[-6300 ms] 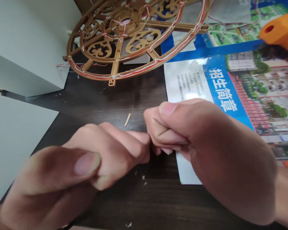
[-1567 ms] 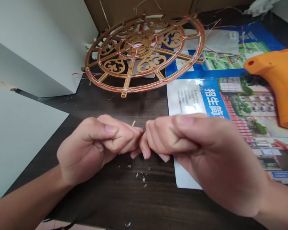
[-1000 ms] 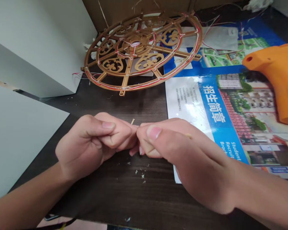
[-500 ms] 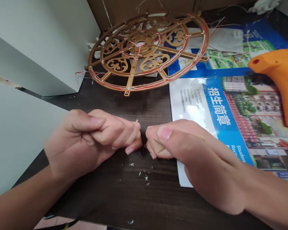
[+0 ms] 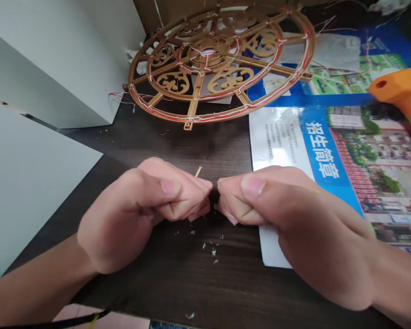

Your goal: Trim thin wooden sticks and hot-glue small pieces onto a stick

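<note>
White boards (image 5: 37,68) on the far left, why there?

Pushed to the side, I think, so the dark table (image 5: 192,288) has room in the middle.

And the left hand (image 5: 137,210)?

Curled up tight, low over the table. Its fingertips pinch a dark bit (image 5: 214,197), right where both hands meet (too small to say what it is).

What is that gold wheel (image 5: 219,59) at the back?

It has swirls, and red and white wires run along its rim. One side lies over the paper. A thin stick (image 5: 198,171) and pale crumbs (image 5: 212,251) lie near the hands.

The right hand (image 5: 294,219)?

Curled too, thumb on top, pinching the other end of the bit. Both hold it close like that for a strong grip, I guess.

Any words?

The paper (image 5: 281,137) under that hand has a blue strip with white "招生简章". The small print is too tiny to read. An orange thing (image 5: 404,96) sits far right.
</note>
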Demonstrator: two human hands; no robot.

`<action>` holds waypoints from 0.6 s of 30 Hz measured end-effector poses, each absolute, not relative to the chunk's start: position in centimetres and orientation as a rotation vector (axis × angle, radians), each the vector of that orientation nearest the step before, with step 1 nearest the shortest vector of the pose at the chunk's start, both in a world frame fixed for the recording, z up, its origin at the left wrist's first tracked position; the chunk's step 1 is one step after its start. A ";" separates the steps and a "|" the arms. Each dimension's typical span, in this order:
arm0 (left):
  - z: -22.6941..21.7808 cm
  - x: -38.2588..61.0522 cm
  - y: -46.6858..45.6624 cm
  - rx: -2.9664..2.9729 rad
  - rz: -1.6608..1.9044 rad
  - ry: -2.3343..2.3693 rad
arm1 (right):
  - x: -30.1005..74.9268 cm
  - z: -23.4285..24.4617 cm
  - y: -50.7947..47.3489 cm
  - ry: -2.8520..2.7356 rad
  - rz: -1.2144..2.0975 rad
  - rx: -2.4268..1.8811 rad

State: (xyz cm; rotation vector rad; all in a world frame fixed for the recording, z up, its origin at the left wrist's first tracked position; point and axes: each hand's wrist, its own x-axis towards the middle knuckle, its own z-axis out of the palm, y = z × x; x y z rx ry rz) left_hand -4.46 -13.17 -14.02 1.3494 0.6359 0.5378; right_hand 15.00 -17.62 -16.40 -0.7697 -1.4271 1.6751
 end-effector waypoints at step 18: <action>-13.6 -3.2 -12.9 1.276 0.454 0.587 | 15.2 -16.6 -17.4 -1.457 1.660 -0.819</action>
